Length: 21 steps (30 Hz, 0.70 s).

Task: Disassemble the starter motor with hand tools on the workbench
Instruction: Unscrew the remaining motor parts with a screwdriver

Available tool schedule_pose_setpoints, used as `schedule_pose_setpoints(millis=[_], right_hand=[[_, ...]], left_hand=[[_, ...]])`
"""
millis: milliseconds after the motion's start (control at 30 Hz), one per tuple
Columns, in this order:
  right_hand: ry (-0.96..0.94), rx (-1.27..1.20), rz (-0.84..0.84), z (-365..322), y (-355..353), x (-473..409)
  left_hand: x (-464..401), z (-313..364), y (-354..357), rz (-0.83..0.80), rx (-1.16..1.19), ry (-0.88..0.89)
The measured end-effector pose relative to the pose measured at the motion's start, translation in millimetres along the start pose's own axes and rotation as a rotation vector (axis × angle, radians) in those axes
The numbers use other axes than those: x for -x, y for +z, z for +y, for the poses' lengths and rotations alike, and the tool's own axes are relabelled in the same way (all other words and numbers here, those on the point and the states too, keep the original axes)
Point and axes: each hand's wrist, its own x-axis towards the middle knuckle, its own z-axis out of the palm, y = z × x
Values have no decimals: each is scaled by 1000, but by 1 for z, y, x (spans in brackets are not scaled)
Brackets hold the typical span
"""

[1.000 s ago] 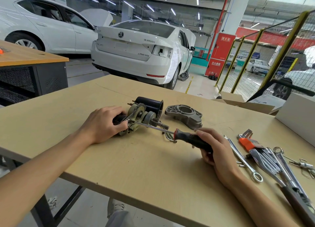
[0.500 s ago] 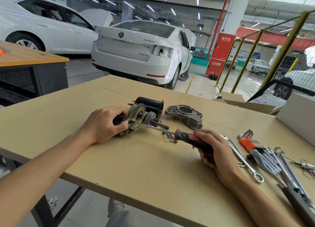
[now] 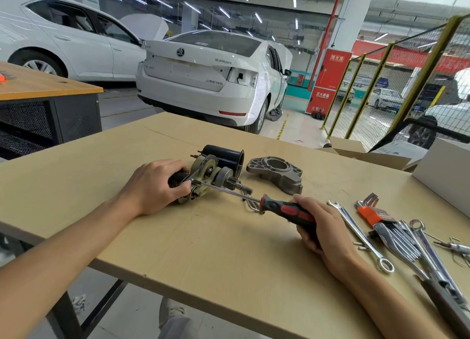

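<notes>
Comparing with a second ago, little has changed: the right hand (image 3: 323,226) has crept slightly up the screwdriver (image 3: 284,209) handle, fingers wrapped round it. The tip, at 9 o'clock, is hidden among the starter motor (image 3: 211,177) parts mid-workbench (image 3: 203,249). The left hand (image 3: 155,186) curls round the motor's dark end, covering it. Wrenches (image 3: 361,234) at 3 o'clock run out of view.
</notes>
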Motion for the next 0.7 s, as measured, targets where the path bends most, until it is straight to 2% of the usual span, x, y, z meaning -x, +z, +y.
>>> schedule_pose_setpoints(millis=[167, 400, 700], right_hand=[[-50, -60, -16, -2, -2, -1], [19, -61, -22, -1, -2, 1], [-16, -107, -22, 1, -5, -3]], left_hand=[[0, -1, 1, 2, 0, 10], [0, -2, 1, 1, -6, 7], [-1, -1, 0, 0, -4, 0]])
